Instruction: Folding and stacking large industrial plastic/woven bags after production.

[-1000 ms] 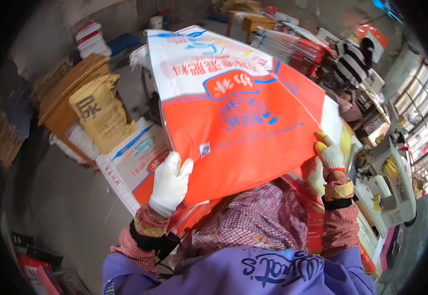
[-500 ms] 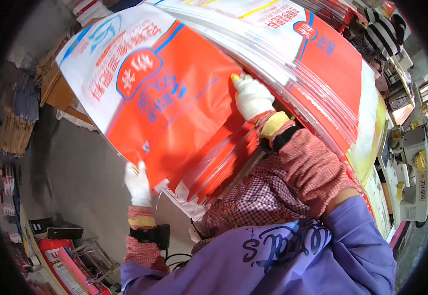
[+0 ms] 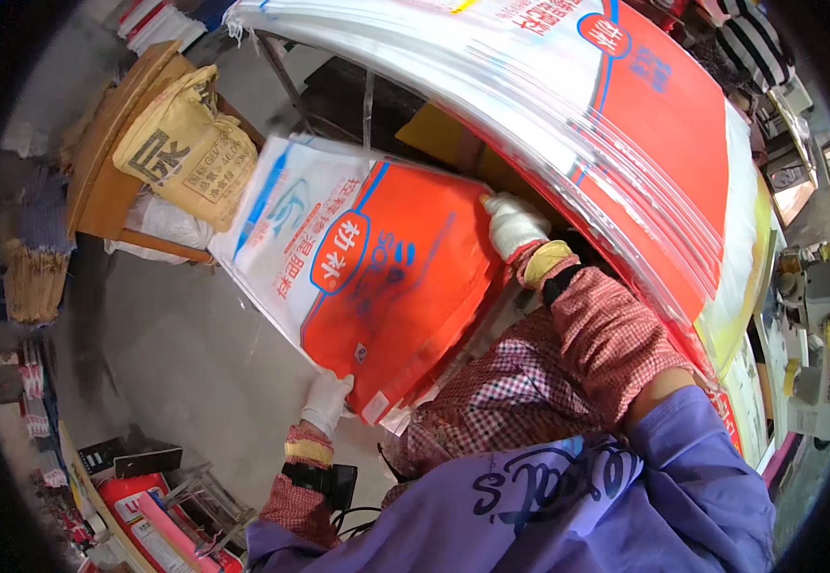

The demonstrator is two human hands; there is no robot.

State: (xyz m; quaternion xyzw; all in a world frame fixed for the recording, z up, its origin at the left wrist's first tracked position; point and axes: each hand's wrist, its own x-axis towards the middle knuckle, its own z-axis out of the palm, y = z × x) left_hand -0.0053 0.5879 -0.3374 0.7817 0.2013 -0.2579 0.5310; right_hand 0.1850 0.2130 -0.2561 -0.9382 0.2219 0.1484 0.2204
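A flat red-and-white printed bag [image 3: 434, 258] is stretched between my hands, low in front of my lap. My left hand [image 3: 327, 399], in a white glove, pinches its near left edge. At the far right edge, my right hand [image 3: 517, 225], also gloved and with yellow at a fingertip, grips the same bag. Red layers show under its near right side; how many bags lie there is hidden. To the right of my right hand rises a thick stack of similar red-and-white bags [image 3: 663, 162], its layered edges facing me.
A yellow woven sack [image 3: 190, 148] leans by a wooden piece of furniture [image 3: 90, 181] at the far left. Folded bundles [image 3: 38, 277] stand along the left. Red packages [image 3: 138, 506] lie at the lower left. A pale machine [image 3: 823, 286] stands at the right edge.
The bag has come down and nearer to my lap, away from the big stack. My left hand has moved right and closer to me; the right hand has shifted slightly down and right.
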